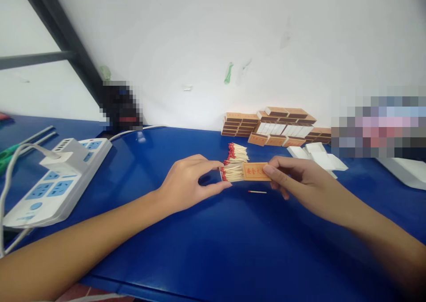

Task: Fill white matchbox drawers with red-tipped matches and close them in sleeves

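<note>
My left hand [189,182] grips the outer end of a white matchbox tray [233,180] between thumb and fingers. Red-tipped matches [233,173] fill this tray. Its other end sits inside an orange matchbox sleeve [254,172] with printed characters, so the box is partly open. My right hand [294,175] pinches the sleeve's right end, thumb on top. Just behind the box lies a loose pile of matches [237,153], heads to the left. One single match [257,192] rests on the table in front of the sleeve.
Stacked matchboxes [284,113] stand against the wall, with white trays [317,155] lying to their right. On the left of the blue table [199,248] is a white power strip [60,182] with a cable. Green-handled scissors [9,155] lie behind it. Two areas are pixelated.
</note>
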Demonstrator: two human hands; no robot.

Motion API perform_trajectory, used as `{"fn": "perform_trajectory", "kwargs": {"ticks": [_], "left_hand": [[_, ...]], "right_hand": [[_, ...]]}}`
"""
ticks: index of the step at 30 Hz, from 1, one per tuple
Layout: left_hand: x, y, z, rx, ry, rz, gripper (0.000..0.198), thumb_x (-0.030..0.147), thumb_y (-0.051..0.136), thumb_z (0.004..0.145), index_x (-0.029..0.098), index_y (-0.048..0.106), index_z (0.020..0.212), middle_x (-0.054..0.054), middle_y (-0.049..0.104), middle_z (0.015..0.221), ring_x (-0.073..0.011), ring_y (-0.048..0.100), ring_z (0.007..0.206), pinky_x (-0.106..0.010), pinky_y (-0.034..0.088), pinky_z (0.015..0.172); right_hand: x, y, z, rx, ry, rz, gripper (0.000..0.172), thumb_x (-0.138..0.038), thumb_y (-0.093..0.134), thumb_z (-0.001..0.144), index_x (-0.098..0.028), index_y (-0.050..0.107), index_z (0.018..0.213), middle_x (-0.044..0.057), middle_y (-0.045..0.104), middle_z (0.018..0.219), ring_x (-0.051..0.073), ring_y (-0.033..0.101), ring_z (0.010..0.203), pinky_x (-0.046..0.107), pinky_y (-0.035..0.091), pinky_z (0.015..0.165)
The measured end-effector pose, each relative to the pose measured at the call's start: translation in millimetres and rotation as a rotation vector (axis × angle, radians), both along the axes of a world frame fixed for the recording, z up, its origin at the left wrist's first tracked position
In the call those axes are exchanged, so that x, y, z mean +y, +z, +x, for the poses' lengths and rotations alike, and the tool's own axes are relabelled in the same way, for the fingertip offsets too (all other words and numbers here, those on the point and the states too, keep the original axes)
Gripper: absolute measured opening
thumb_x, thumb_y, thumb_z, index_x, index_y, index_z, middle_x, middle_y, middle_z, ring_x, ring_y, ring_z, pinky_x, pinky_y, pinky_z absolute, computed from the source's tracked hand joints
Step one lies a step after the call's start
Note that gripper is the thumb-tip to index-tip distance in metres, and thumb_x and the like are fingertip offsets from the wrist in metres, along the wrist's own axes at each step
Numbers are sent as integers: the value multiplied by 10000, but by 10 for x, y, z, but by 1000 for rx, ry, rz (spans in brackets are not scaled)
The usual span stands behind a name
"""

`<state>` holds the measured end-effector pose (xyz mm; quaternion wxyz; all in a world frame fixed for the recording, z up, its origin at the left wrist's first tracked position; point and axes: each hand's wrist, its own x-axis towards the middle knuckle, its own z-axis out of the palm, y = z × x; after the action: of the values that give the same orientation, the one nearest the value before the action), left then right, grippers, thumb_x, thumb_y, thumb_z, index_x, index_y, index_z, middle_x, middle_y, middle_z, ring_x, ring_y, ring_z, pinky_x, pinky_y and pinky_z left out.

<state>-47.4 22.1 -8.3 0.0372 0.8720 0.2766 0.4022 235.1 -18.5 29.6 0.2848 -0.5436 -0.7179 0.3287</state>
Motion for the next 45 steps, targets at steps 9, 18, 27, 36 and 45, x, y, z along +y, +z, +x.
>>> {"fn": "perform_trajectory", "kwargs": {"ticks": [9,18,27,36,45], "left_hand": [[-3,36,14,-69,-62,-1,376,436,857,837,169,753,1080,-59,811,970,-178,739,831,-310,614,771],[-84,58,48,-111,-172,43,780,590,897,654,154,659,1255,-28,798,878,-142,674,681,-282,567,651],[-130,207,131,-93,-19,-109,628,418,875,824,188,605,1343,-53,802,1071,-165,756,856,-292,626,815],[810,532,342,72,51,25,385,423,770,926,195,723,1232,-88,719,1065,-222,666,1007,-381,571,901],[1521,690,855,146,128,41,253,354,751,947,158,754,1108,-71,760,963,-224,656,948,-349,498,866]], "right_hand": [[-136,-163,-245,243,-213,84,465,-642,554,999,-238,618,1219,62,744,979,144,645,597,280,581,544],[-655,-170,-552,185,17,-170,761,-690,435,1020,-363,274,1688,20,297,1737,331,309,1583,599,358,1243],[-329,-108,-259,-1,110,102,675,-599,356,1079,-224,398,1639,150,642,1480,305,653,1302,543,526,1091],[132,-97,312,-322,-66,453,371,-450,445,1083,-211,729,1092,84,801,1078,275,748,962,430,556,851],[152,-115,327,-419,-62,450,356,-414,455,1078,-207,739,1020,78,790,957,234,710,798,365,500,706]]}}
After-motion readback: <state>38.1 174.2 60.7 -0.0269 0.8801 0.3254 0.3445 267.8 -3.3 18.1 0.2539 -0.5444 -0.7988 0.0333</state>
